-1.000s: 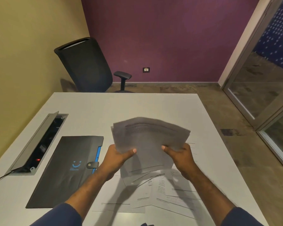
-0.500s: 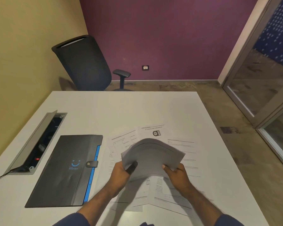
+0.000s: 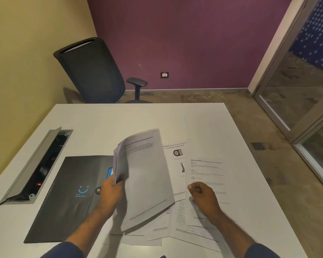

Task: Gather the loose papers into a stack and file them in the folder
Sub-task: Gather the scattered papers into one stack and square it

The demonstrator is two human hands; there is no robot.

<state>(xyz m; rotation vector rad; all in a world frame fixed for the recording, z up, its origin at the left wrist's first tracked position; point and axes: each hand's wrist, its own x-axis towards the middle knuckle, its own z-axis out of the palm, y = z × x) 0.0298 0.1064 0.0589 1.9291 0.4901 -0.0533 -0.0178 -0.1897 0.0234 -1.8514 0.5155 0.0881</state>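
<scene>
- The left hand (image 3: 111, 190) is gripping a stack of papers (image 3: 145, 175) by its left edge, fingers curled around the sheets; this grip is closed tight on the stack.
- The stack is standing tilted above the table (image 3: 119, 120), its top edge leaning toward 12 o'clock and its lower right corner hanging over the sheets below.
- The right hand (image 3: 203, 197) is hovering at 3 o'clock from the stack, fingers loosely curled; I cannot tell whether it is touching the sheet under it, and the grip is holding nothing visible.
- Loose papers (image 3: 205, 183) are lying flat on the table under and around the right hand, overlapping each other and fanning out toward 6 o'clock.
- One printed sheet with a round emblem (image 3: 177, 152) is peeking out at 2 o'clock from the held stack.
- The folder (image 3: 69, 198), dark with a blue smile mark, is lying closed at 9 o'clock from the left hand, its snap tab just beside the wrist.
- A cable box (image 3: 35, 166) with its lid raised is sitting in the table at 9 o'clock from the folder.
- An office chair (image 3: 93, 71) is standing beyond the table at 11 o'clock.
</scene>
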